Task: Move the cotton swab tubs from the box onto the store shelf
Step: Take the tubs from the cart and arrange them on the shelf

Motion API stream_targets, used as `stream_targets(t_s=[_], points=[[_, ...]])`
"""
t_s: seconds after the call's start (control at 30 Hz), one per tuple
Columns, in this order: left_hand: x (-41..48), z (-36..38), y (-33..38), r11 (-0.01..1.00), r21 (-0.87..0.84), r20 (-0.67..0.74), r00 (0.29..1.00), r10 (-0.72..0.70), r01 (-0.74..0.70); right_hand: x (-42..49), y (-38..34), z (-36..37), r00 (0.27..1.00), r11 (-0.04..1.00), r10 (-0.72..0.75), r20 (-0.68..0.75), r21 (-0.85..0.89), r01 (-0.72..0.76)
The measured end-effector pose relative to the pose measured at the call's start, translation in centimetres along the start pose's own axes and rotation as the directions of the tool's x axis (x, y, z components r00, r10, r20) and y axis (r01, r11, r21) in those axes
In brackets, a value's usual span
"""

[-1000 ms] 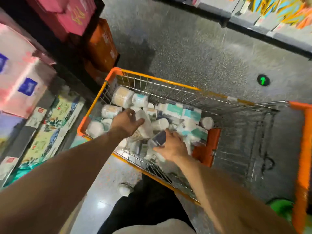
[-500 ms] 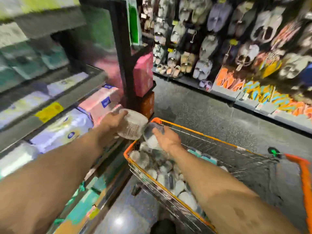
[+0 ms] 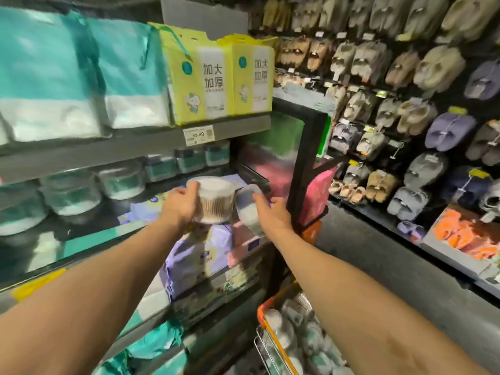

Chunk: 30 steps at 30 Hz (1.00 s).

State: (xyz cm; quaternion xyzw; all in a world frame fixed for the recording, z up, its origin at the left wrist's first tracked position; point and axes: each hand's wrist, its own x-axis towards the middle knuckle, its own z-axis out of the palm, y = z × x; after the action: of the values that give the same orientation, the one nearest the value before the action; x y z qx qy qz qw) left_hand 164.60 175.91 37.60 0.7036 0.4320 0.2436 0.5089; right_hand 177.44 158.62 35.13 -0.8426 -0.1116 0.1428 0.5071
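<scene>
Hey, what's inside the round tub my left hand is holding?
Through the clear wall of the round tub show tightly packed cotton swabs: brownish sticks, white tips on top. The left hand covers its left side, so that part is hidden.

Yellow-green packs [image 3: 213,77] read 加大加厚; shelf price tag [image 3: 198,134] reads 39 80.

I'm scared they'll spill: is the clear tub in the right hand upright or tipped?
Tipped. The small clear plastic tub in the right hand leans, its top slanting left toward the round white-lidded tub.
</scene>
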Motion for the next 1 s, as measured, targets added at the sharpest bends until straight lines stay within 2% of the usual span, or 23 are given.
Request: stream_targets(t_s=[0.07, 0.27, 0.43, 0.5, 0.63, 0.83, 0.87, 0.9, 0.93, 1.0], points=[[1.5, -1.2, -0.3, 0.999, -0.025, -0.056, 0.998, -0.023, 0.021, 1.5, -2.1, 1.6, 0.999, 0.998, -0.033, -0.021, 0.054, 0.034], [5.3, -2.7, -1.2, 0.991, -0.104, -0.165, 0.981, -0.103, 0.086, 7.0, -6.8, 5.6, 0.994, 0.994, -0.062, 0.085, 0.097, 0.054], [8.7, -3.1, -2.1, 0.984, -0.109, -0.208, 0.965, -0.161, 0.141, 11.8, -8.6, 8.9, 0.985, 0.997, -0.076, 0.157, 0.007, 0.076], [9.5, -3.2, -2.3, 0.972, -0.157, -0.209, 0.956, -0.205, 0.174, 13.5, -9.2, 9.9, 0.982, 0.998, -0.051, 0.179, -0.024, 0.056], [10.7, -3.8, -3.0, 0.926, -0.286, -0.159, 0.941, -0.299, 0.246, 16.0, -10.3, 11.0, 0.973, 0.999, -0.043, 0.228, 0.020, 0.039], [11.3, -4.9, -3.7, 0.896, -0.352, -0.119, 0.937, -0.328, 0.269, 17.0, -10.4, 11.0, 0.986, 0.992, -0.060, 0.156, -0.098, 0.075], [11.4, -5.1, -3.9, 0.892, -0.363, -0.110, 0.938, -0.329, 0.271, 16.8, -10.4, 11.1, 0.988, 0.989, -0.095, 0.124, -0.100, 0.108], [11.3, -5.2, -4.1, 0.888, -0.372, -0.104, 0.939, -0.329, 0.270, 16.5, -10.3, 11.3, 0.979, 0.969, -0.197, 0.053, -0.144, 0.202], [11.2, -5.4, -4.1, 0.890, -0.369, -0.105, 0.939, -0.328, 0.270, 15.8, -10.3, 11.5, 0.935, 0.914, -0.354, -0.016, -0.215, 0.343], [10.9, -5.5, -4.1, 0.890, -0.357, -0.109, 0.934, -0.340, 0.282, 13.7, -10.3, 12.0, 0.730, 0.697, -0.682, -0.047, -0.346, 0.629]])
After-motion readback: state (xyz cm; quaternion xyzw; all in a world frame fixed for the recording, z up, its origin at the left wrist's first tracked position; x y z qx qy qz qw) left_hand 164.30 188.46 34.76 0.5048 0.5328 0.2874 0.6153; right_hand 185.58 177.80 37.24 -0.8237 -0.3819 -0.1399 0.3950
